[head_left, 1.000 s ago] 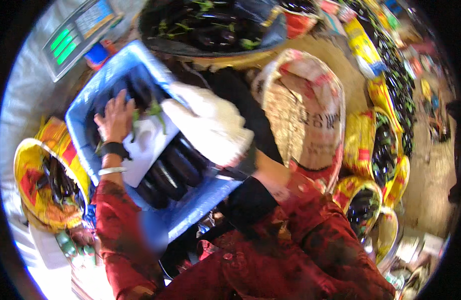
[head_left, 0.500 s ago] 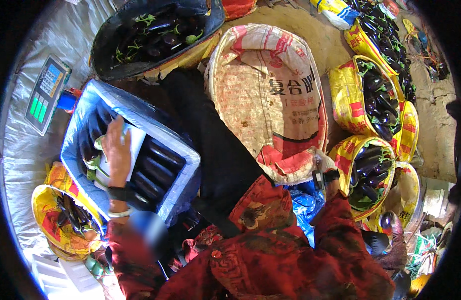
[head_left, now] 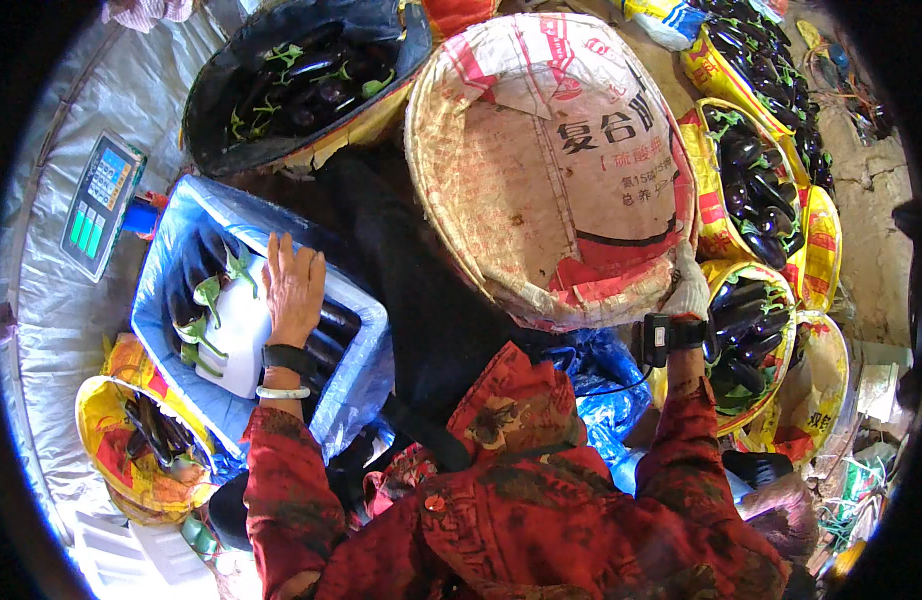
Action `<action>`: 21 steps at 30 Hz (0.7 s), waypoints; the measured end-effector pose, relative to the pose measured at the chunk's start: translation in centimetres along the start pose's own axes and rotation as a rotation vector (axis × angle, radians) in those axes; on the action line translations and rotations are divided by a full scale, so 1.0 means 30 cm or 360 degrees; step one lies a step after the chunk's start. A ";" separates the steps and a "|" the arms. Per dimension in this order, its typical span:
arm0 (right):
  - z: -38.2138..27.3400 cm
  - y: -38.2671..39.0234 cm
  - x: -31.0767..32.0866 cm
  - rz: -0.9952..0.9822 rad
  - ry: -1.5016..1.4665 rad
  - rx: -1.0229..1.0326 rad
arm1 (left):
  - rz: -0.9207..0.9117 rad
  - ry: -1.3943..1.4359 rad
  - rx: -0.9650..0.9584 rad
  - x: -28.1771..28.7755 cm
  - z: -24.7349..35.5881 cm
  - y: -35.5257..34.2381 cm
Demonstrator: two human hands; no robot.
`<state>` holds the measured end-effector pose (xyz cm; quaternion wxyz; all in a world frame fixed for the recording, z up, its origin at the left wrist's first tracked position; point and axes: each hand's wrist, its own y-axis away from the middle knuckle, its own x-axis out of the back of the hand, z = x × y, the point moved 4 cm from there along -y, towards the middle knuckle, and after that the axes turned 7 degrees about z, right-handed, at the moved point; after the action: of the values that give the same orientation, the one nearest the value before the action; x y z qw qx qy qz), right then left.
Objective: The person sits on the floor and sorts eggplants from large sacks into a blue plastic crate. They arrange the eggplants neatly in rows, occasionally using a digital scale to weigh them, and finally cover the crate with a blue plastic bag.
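Observation:
My bare left hand (head_left: 294, 292) lies with its fingers stretched out on a white sheet (head_left: 239, 345) inside a box lined with blue plastic (head_left: 376, 375). Dark eggplants (head_left: 338, 325) fill this box, and several green stems (head_left: 207, 296) show at the sheet's left edge. Over on the right, my gloved right hand (head_left: 689, 288) grips the near right rim of a large round basket (head_left: 501, 190) made from or lined with a pale printed sack. The basket is tilted and I see nothing in it. My right thumb and fingertips are partly hidden at the rim.
A scale display (head_left: 103, 205) stands left of the box. A dark-lined basket (head_left: 206, 130) of eggplants is behind it, a yellow sack basket (head_left: 93, 420) at the near left. More yellow sack baskets (head_left: 716, 200) of eggplants line the right. Blue plastic (head_left: 606, 400) lies before me.
My left hand has slid right across the white sheet, uncovering stems. My right hand has moved up and slightly right, and the large basket has shifted and tilted with it.

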<state>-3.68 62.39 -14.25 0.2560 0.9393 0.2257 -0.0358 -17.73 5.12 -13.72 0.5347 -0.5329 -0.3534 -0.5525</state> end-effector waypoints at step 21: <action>0.386 -0.127 -0.235 -0.0535 0.2053 0.0212 | 0.0221 -0.0290 -0.0035 -0.259 -0.173 0.011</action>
<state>-11.11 56.69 -24.77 0.0021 0.7384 0.4740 0.4797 -19.59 1.75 -22.22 0.5314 -0.6099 -0.3568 -0.4672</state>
